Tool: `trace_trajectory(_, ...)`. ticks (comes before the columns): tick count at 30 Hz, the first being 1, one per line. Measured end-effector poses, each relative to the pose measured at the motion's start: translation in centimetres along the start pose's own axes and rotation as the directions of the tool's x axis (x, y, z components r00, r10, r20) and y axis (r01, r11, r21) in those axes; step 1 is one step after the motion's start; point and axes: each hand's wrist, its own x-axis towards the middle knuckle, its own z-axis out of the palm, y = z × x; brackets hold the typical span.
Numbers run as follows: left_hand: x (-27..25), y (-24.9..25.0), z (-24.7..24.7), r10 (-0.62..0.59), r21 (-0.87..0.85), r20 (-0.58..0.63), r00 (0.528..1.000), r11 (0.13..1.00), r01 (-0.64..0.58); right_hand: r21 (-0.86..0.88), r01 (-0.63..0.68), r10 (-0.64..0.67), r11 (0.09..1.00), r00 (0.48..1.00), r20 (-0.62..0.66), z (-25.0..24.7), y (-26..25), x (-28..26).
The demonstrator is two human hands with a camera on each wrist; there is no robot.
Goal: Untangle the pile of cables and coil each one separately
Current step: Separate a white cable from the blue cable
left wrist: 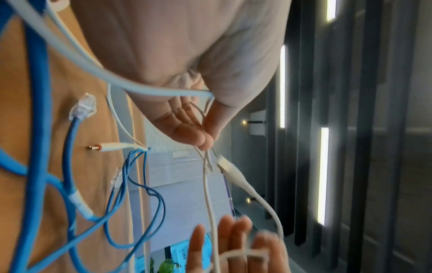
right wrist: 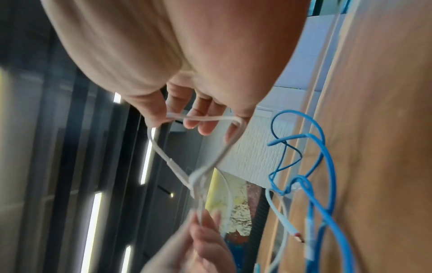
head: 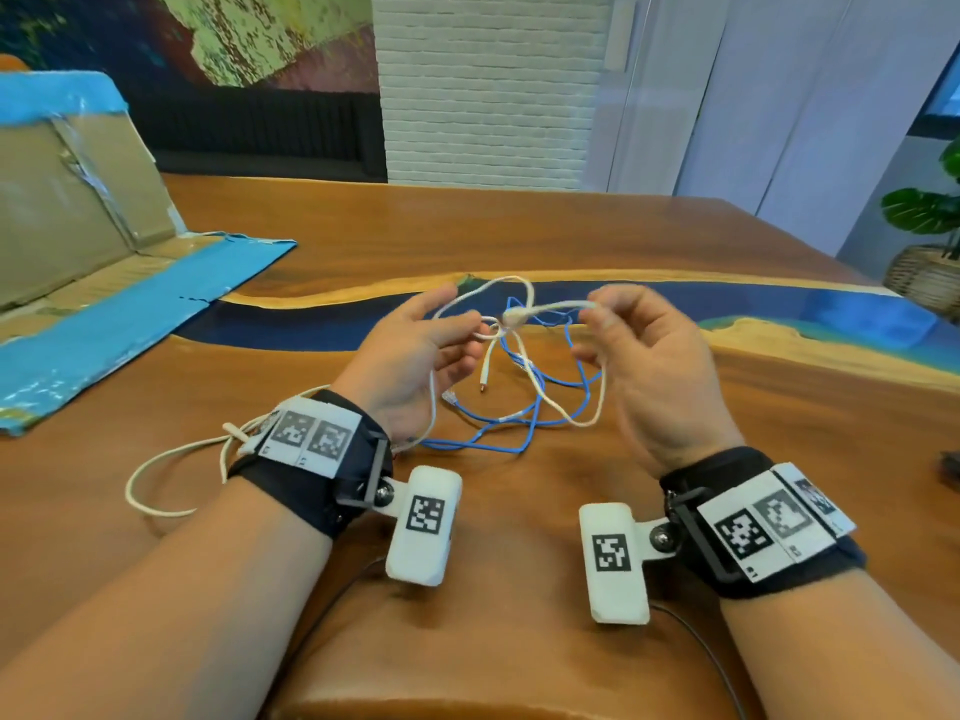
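Observation:
A white cable (head: 550, 306) is held up above the wooden table (head: 519, 231), knotted in the middle at a small tangle (head: 511, 318). My left hand (head: 457, 332) pinches the cable just left of the knot (left wrist: 207, 147). My right hand (head: 597, 314) pinches a strand on the right side (right wrist: 170, 116), and a loop runs round its fingers. A blue network cable (head: 519, 423) lies in loose loops on the table under the hands, with clear plugs at its ends (left wrist: 83, 107). More of the white cable (head: 171, 459) trails in a loop left of my left wrist.
An opened cardboard box with blue tape (head: 78, 200) stands at the table's left. A river of blue resin (head: 779, 309) crosses the tabletop. A potted plant in a basket (head: 924, 252) sits beyond the right edge. A dark object (head: 950, 467) shows at the right edge.

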Motion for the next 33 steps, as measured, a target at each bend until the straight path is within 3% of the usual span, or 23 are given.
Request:
trace_trajectory(2, 0.4, 0.3, -0.7, 0.01, -0.009, -0.052, 0.999, 1.0, -0.011, 0.243, -0.01, 0.028, 0.97, 0.997, -0.071, -0.6, -1.0, 0.4)
trace_trajectory(4, 0.3, 0.4, -0.8, 0.03, 0.004, -0.038, 0.999, 1.0, -0.029, 0.287, -0.056, 0.097, 0.956, 0.987, -0.132, -1.1, -1.4, 0.6)
trace_trajectory(8, -0.7, 0.4, 0.3, 0.047, -0.004, 0.083, 0.995, 0.999, -0.047, -0.128, -0.248, 0.219, 0.96, 0.954, -0.206, -1.9, 0.0, 0.9)
trace_trajectory(11, -1.3, 0.5, 0.8, 0.039, -0.036, 0.175, 0.984, 0.999, -0.033, -0.406, -0.227, 0.199, 0.885, 0.974, -0.112, -2.0, 0.5, 0.6)
trace_trajectory(16, -1.7, 0.3, 1.0, 0.055, 0.063, 0.274, 0.96, 0.995, -0.075, -0.373, -0.224, 0.235, 0.9, 0.972, -0.017, -1.0, -0.1, 0.2)
trace_trajectory(18, -1.8, -0.1, 1.1, 0.066, 0.148, 0.282, 0.957, 0.983, -0.111, -0.31, -0.287, 0.301, 0.906, 0.953, -0.002, -0.6, -0.9, -0.1)
trace_trajectory(21, -1.7, -0.5, 1.3, 0.064, 0.25, 0.261, 0.963, 0.959, -0.131, -0.066, -0.363, 0.367, 0.93, 0.925, 0.092, -0.7, -1.5, -0.4)
trace_trajectory(24, -1.4, -1.1, 1.3, 0.015, 0.329, 0.23, 0.973, 0.94, -0.092, -0.245, -0.176, 0.215, 0.954, 0.966, 0.146, -0.3, -0.9, -0.5)
trace_trajectory(26, -1.0, -1.4, 1.2, 0.037, 0.357, 0.176, 0.984, 0.929, -0.099, -0.283, -0.117, 0.156, 0.952, 0.981, 0.118, -0.3, -0.3, -0.3)
trace_trajectory(30, 0.1, -0.3, 0.3, 0.127, 0.256, 0.026, 0.992, 0.958, -0.129, -0.172, -0.165, 0.177, 0.971, 0.983, 0.057, -1.0, -0.5, 0.3)
trace_trajectory(33, -0.2, 0.7, 0.0, 0.156, 0.21, 0.013, 0.988, 0.965, -0.155, -0.138, -0.208, 0.219, 0.968, 0.973, 0.07, -0.9, -0.8, -0.1)
